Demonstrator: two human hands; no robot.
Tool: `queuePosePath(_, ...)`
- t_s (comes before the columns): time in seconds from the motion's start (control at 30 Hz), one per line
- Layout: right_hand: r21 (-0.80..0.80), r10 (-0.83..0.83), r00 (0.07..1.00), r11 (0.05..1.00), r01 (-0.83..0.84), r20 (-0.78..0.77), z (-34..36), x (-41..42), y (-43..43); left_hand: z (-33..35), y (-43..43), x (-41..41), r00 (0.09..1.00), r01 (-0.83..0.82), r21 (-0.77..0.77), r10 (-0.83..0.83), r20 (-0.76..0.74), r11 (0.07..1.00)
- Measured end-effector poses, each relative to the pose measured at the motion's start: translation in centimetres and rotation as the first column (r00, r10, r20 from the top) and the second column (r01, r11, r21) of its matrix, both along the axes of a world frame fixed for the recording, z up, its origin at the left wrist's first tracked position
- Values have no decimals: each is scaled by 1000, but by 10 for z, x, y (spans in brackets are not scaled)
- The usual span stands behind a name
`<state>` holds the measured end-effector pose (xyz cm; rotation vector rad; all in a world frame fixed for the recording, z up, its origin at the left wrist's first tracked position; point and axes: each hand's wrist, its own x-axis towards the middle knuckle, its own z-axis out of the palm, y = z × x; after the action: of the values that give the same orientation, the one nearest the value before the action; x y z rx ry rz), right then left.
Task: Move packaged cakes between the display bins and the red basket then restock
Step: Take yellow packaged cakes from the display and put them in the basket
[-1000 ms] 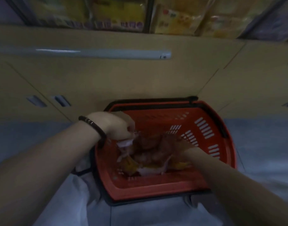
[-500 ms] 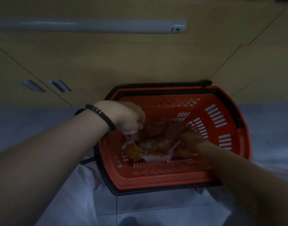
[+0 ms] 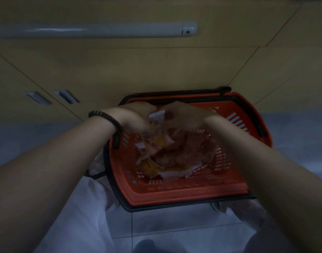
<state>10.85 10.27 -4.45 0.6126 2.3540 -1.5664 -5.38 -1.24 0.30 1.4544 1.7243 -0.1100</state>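
Both my forearms reach forward over the red basket (image 3: 174, 195), which sits on the floor (image 3: 174, 225). My left hand (image 3: 136, 116) and right hand (image 3: 186, 115) meet above it, each grip curled round a bunch of packaged cakes (image 3: 157, 115). More packets (image 3: 176, 157) lie heaped in the basket's bottom.

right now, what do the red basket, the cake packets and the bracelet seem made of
The red basket looks like moulded hard plastic, dull-finished, with slotted walls and a black rim. The cake packets look like thin plastic film: crinkled, with pale sealed edges. The bracelet is a string of small dark beads, perhaps wood or stone; too dim to tell.
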Motion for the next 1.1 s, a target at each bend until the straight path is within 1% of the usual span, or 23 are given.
queuePosePath(0.07, -60, -62, 996, 996, 59, -57, 0, 1, -6, 0, 1, -3, 1000, -25, 30, 26, -15, 999)
queuePosePath(0.1, -158, -114, 991, 982, 101, -74, -6, 4, -7, 1, 1, -5, 999, -19, 22, 20, -35, 1000)
queuePosePath(0.13, -282, -228, 973, 937, 207, -40, -18, 9, -9, 1, 1, -7, 997, -11, 10, 12, -81, 1000)
queuePosePath(0.17, -450, -376, 926, 823, 348, 29, -23, 13, -14, 1, 0, -9, 989, -8, -3, 7, -146, 1000)
queuePosePath(0.2, -406, -457, 885, 795, 451, 88, -41, 18, -18, -1, 0, -12, 976, -8, -11, 6, -218, 1000)
queuePosePath(0.23, -283, -518, 847, 800, 529, 120, -61, 22, -19, -2, -2, -15, 964, -9, -9, 7, -265, 1000)
queuePosePath(0.27, -3, -446, 879, 891, 453, 170, -86, 28, -20, -3, -2, -17, 959, -17, -15, 12, -283, 1000)
queuePosePath(0.3, 192, -292, 905, 951, 242, 310, -110, 36, -25, -3, -2, -19, 961, -23, -23, 16, -276, 999)
queuePosePath(0.33, 315, -91, 862, 946, -83, 499, -130, 44, -33, -3, -2, -21, 965, -33, -31, 24, -261, 999)
queuePosePath(0.37, 329, 21, 776, 898, -291, 630, -150, 53, -43, -2, -2, -22, 970, -30, -32, 21, -242, 999)
queuePosePath(0.4, 313, 85, 721, 861, -400, 687, -161, 61, -52, -1, -2, -22, 974, -27, -37, 18, -228, 999)
queuePosePath(0.43, 293, 106, 709, 860, -417, 697, -167, 66, -60, 0, -2, -22, 978, -20, -36, 12, -209, 999)
queuePosePath(0.5, 281, 48, 770, 915, -289, 636, -167, 69, -73, 1, -3, -22, 987, -25, 6, 26, -161, 1000)
queuePosePath(0.53, 289, -60, 787, 945, -153, 614, -167, 69, -77, 3, -4, -23, 989, -33, 25, 36, -146, 999)
queuePosePath(0.6, 400, -231, 816, 917, -1, 530, -167, 69, -80, 5, -4, -23, 989, -24, 30, 28, -146, 999)
queuePosePath(0.63, 439, -218, 828, 898, -38, 517, -166, 71, -79, 7, -3, -22, 989, -19, 27, 23, -149, 999)
queuePosePath(0.7, 338, -128, 814, 937, -87, 566, -150, 70, -72, 9, -2, -19, 989, -11, 30, 15, -148, 1000)
queuePosePath(0.8, 201, 5, 689, 955, -218, 725, -104, 61, -49, 13, -4, -19, 987, -26, 49, 34, -155, 998)
queuePosePath(0.83, 144, 6, 669, 975, -169, 744, -85, 58, -39, 15, -5, -18, 987, -36, 52, 44, -153, 998)
queuePosePath(0.9, 108, 10, 689, 986, -127, 725, -45, 56, -19, 23, -6, -15, 988, -25, 44, 31, -151, 999)
queuePosePath(0.97, 153, -27, 724, 982, -110, 690, -4, 54, -3, 29, -6, -11, 991, -33, 44, 38, -131, 998)
queuePosePath(1.03, 203, -96, 789, 978, -37, 607, 37, 57, 5, 34, -8, -10, 994, -79, 59, 83, -73, 995)
queuePosePath(1.1, 238, -197, 869, 967, 95, 455, 77, 68, 4, 37, -12, -5, 990, -138, 69, 137, 19, 988)
